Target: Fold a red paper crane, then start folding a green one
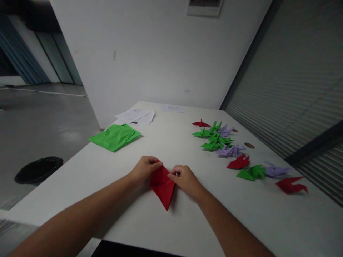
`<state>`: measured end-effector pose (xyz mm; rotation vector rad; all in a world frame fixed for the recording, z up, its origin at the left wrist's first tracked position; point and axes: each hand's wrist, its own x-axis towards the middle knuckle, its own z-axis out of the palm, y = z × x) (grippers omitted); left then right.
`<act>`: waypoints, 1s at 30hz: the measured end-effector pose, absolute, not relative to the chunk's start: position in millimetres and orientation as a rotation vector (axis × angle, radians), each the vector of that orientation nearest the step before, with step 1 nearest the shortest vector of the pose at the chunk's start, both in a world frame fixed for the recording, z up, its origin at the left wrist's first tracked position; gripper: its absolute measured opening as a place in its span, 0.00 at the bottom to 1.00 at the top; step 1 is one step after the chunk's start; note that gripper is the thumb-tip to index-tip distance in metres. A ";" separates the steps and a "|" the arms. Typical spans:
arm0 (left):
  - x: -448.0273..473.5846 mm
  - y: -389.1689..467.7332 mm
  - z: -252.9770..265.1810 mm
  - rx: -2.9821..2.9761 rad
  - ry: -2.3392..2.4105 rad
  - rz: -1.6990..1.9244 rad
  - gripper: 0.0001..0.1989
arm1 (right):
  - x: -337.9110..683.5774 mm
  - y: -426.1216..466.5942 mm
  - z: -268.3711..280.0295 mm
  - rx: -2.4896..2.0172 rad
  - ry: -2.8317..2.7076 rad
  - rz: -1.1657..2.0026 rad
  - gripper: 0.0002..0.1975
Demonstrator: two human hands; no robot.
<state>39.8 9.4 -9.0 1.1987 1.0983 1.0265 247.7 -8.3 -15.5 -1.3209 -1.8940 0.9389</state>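
A piece of red origami paper [163, 185], folded into a kite-like diamond, is between my hands near the front of the white table [128, 214]. Its narrow point faces me. My left hand [145, 168] pinches the paper's far left corner between thumb and fingers. On the right edge, my right hand [184, 180] grips the paper with thumb and curled forefinger. Part of the far edge is hidden behind my fingers.
Several folded paper cranes [214, 137] in green, purple and red stand along the table's right side. Green paper sheets [115, 137] lie at the left edge, with printed white papers [135, 116] behind them. A black-lined bin [39, 170] stands on the floor at left.
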 end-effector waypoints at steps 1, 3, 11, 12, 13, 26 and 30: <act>39.3 10.3 -9.5 1.186 1.102 1.044 0.14 | 248.0 -8.2 -15.8 -1.324 -1.885 0.951 0.04; 37.8 12.1 -10.3 1.164 1.103 1.079 0.14 | 248.8 -7.9 -16.6 -1.327 -1.864 0.984 0.04; 34.6 15.0 -13.7 1.116 1.085 1.120 0.16 | 250.7 -6.9 -22.1 -1.329 -1.828 1.030 0.05; 34.3 15.2 -14.0 1.108 1.084 1.113 0.17 | 250.6 -6.9 -22.7 -1.328 -1.818 1.035 0.05; 34.0 15.4 -14.0 1.100 1.083 1.104 0.17 | 250.4 -7.1 -23.2 -1.328 -1.809 1.039 0.05; 39.9 4.5 -10.4 1.253 1.021 0.931 0.35 | 244.7 -12.1 -17.0 -1.335 -1.847 1.044 0.04; 39.6 8.0 -13.0 1.205 1.061 1.003 0.32 | 244.3 -13.3 -15.7 -1.342 -1.852 1.017 0.05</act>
